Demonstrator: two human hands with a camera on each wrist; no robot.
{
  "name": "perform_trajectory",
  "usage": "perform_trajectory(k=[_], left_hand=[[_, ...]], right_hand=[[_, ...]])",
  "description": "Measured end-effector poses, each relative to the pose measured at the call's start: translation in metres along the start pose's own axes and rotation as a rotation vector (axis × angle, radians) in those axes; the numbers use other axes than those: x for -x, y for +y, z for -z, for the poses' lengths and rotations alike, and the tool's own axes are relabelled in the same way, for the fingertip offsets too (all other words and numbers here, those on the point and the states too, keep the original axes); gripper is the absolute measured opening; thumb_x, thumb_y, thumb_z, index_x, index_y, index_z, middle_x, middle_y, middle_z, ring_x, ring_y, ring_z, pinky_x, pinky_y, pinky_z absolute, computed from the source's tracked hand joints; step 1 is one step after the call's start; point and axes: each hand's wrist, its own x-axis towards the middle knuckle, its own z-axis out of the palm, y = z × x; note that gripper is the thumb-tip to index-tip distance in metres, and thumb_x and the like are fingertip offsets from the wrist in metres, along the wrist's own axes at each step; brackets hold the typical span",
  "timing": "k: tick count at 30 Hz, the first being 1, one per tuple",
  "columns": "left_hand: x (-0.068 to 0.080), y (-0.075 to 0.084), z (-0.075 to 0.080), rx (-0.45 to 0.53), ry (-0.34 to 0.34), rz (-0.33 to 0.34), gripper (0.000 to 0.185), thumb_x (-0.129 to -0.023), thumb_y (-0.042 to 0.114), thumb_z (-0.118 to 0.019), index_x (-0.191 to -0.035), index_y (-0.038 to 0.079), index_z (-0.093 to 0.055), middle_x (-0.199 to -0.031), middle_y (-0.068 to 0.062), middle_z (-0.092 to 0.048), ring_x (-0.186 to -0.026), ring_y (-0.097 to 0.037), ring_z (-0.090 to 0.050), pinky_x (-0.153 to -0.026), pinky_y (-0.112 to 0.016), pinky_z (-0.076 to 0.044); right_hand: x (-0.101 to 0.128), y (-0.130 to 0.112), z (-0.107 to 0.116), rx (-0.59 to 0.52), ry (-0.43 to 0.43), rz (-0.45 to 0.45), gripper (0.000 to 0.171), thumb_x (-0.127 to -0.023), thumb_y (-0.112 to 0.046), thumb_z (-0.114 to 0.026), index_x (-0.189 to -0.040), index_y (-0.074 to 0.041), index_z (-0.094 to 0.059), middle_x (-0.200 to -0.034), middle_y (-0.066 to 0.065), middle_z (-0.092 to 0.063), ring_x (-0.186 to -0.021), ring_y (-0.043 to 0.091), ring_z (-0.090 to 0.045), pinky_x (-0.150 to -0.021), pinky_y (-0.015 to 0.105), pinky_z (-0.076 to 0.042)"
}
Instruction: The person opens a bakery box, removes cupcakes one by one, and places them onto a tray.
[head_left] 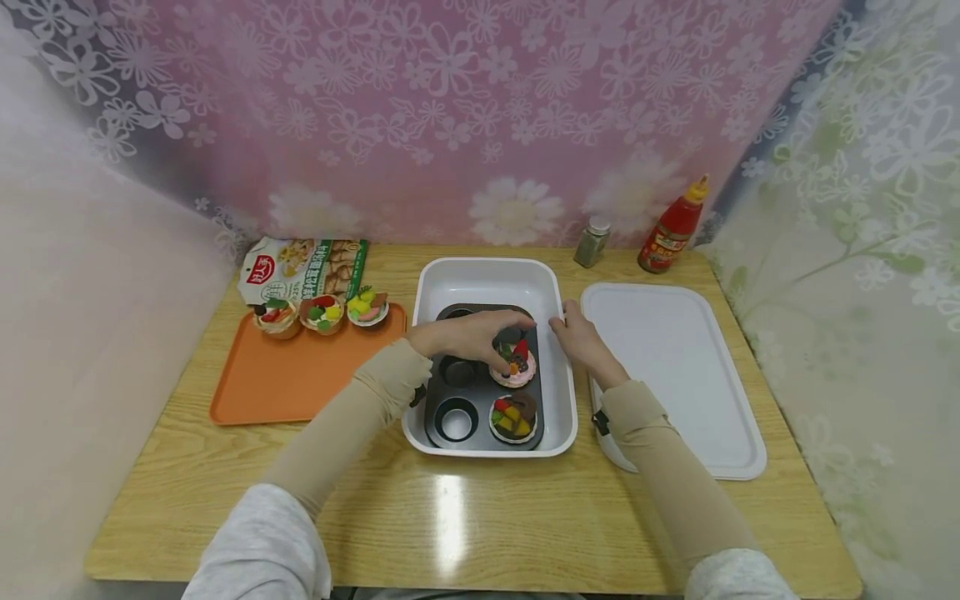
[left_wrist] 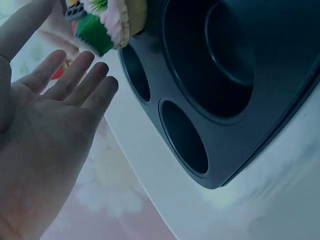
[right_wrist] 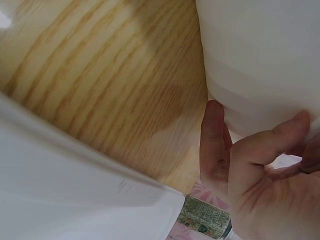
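Note:
My left hand (head_left: 480, 333) reaches over the dark muffin tin (head_left: 483, 442). Its thumb and fingers are spread on two sides of a tart with pink cream (head_left: 517, 375), which sits in a right-hand cup. The left wrist view shows straight, parted fingers (left_wrist: 75, 80) beside that tart (left_wrist: 117, 22). A second tart, topped with fruit and chocolate (head_left: 513, 419), fills the cup nearest me on the right. The tin lies inside a white rectangular basin (head_left: 487, 271). My right hand (head_left: 587, 343) rests at the basin's right side, with fingertips against its outer wall (right_wrist: 265, 55).
To the left, three tarts (head_left: 322, 315) stand along the back of an orange tray (head_left: 277, 375), before a printed food packet (head_left: 303, 265). A white tray (head_left: 675, 375) lies on the right. Behind are a small spice jar (head_left: 592, 242) and a red sauce bottle (head_left: 672, 232).

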Motion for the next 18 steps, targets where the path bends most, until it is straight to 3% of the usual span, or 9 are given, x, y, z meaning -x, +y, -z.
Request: perform_trajectory(k=[8, 12, 18], left_hand=[[-0.006, 0.004, -0.011, 0.012, -0.058, 0.004, 0.087, -0.089, 0.011, -0.085, -0.162, 0.007, -0.038, -0.165, -0.012, -0.043, -0.148, -0.024, -0.046, -0.125, -0.041, -0.039], [-0.008, 0.003, -0.016, -0.044, -0.067, -0.015, 0.087, -0.089, 0.009, -0.085, -0.161, 0.004, -0.037, -0.165, -0.013, -0.043, -0.149, -0.024, -0.045, -0.126, -0.039, -0.037], [-0.009, 0.004, -0.021, -0.099, -0.066, 0.008, 0.085, -0.088, 0.007, -0.085, -0.160, 0.007, -0.040, -0.162, -0.011, -0.046, -0.150, -0.024, -0.043, -0.127, -0.039, -0.035]], right_hand=[[0.000, 0.000, -0.001, 0.000, 0.003, 0.005, 0.049, -0.114, -0.027, -0.034, -0.154, 0.001, -0.031, -0.148, 0.033, -0.052, -0.132, 0.046, -0.058, -0.103, 0.058, -0.054], [0.000, -0.001, -0.001, 0.000, -0.001, 0.007, 0.050, -0.114, -0.027, -0.033, -0.154, 0.001, -0.030, -0.153, 0.034, -0.049, -0.136, 0.047, -0.056, -0.105, 0.059, -0.053], [0.000, -0.002, 0.001, -0.004, -0.010, -0.003, 0.051, -0.114, -0.028, -0.034, -0.156, 0.000, -0.029, -0.155, 0.033, -0.046, -0.138, 0.047, -0.054, -0.107, 0.060, -0.052]])
